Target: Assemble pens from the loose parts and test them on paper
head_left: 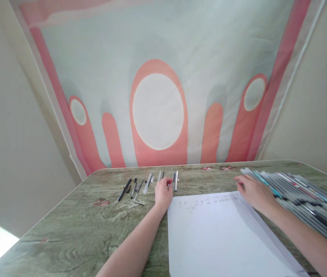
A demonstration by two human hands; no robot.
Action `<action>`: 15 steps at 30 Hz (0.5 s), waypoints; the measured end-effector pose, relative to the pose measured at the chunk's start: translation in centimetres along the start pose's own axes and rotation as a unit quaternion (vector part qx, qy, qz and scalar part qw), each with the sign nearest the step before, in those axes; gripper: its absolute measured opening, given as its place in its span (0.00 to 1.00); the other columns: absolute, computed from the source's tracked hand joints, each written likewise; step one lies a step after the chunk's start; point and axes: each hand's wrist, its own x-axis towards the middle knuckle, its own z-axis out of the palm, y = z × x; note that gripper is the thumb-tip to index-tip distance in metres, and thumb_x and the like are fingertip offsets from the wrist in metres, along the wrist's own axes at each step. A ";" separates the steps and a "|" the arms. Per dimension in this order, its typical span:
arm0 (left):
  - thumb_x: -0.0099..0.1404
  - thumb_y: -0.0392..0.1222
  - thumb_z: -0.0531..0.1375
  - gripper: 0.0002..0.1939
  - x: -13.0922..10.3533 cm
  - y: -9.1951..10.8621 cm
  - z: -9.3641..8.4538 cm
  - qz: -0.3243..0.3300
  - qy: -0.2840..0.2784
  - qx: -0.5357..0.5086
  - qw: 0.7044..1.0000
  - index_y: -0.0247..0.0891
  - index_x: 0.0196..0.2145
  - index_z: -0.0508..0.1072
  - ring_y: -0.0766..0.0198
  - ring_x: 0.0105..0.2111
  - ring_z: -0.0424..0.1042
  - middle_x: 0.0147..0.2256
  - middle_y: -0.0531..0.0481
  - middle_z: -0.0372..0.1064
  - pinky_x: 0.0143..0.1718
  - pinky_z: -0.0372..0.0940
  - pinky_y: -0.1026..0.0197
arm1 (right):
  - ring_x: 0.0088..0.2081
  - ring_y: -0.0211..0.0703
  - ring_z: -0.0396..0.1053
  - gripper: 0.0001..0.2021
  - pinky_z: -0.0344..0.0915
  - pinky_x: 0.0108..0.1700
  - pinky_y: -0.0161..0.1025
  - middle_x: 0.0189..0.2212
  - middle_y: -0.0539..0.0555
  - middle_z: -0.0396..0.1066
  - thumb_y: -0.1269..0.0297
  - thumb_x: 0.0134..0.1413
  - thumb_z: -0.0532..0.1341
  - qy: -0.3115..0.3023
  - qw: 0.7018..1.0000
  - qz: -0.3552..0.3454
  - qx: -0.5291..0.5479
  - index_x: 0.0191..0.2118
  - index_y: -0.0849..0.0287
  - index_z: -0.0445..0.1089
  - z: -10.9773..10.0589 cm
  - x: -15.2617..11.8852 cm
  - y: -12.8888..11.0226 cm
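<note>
My left hand is at the left end of a row of pen parts, beside the top left corner of a white sheet of paper. Its fingers are curled together, and what they hold, if anything, is too small to make out. Right of it lie a slim dark pen piece and a white pen. My right hand hovers or rests by the sheet's top right corner, beside many pens; its thumb and forefinger are apart, with nothing visible between them. Faint handwriting marks the sheet's top.
Left of my left hand lie a black pen, a clear pen barrel and several thin pen parts on the wood-patterned table. A pink and grey patterned cloth hangs behind the table's far edge.
</note>
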 end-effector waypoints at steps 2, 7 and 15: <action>0.56 0.35 0.54 0.06 -0.2 0.4 -0.1 0.004 0.002 0.010 1.000 0.39 0.33 0.69 0.61 0.33 0.64 0.31 0.48 0.66 0.37 0.55 0.60 | 0.32 0.41 0.68 0.12 0.60 0.33 0.37 0.38 0.53 0.68 0.66 0.52 0.49 -0.007 0.999 -0.027 0.030 0.39 0.56 0.66 0.0 -0.2 -1.0; 0.57 0.38 0.55 0.04 -0.4 1.1 -0.6 -0.003 0.011 0.010 1.000 0.39 0.31 0.69 0.59 0.33 0.64 0.29 0.47 0.66 0.38 0.53 0.58 | 0.33 0.41 0.69 0.12 0.60 0.33 0.36 0.37 0.51 0.70 0.64 0.52 0.49 -0.060 0.990 -0.078 0.105 0.40 0.54 0.67 0.3 -1.6 -4.6; 0.59 0.37 0.52 0.08 0.4 0.1 -1.2 -0.041 0.022 0.022 0.999 0.39 0.35 0.68 0.59 0.34 0.64 0.30 0.47 0.68 0.39 0.53 0.58 | 0.35 0.40 0.69 0.12 0.60 0.37 0.36 0.36 0.51 0.71 0.67 0.53 0.49 -0.117 0.969 -0.148 0.161 0.39 0.55 0.68 0.4 -1.9 -10.9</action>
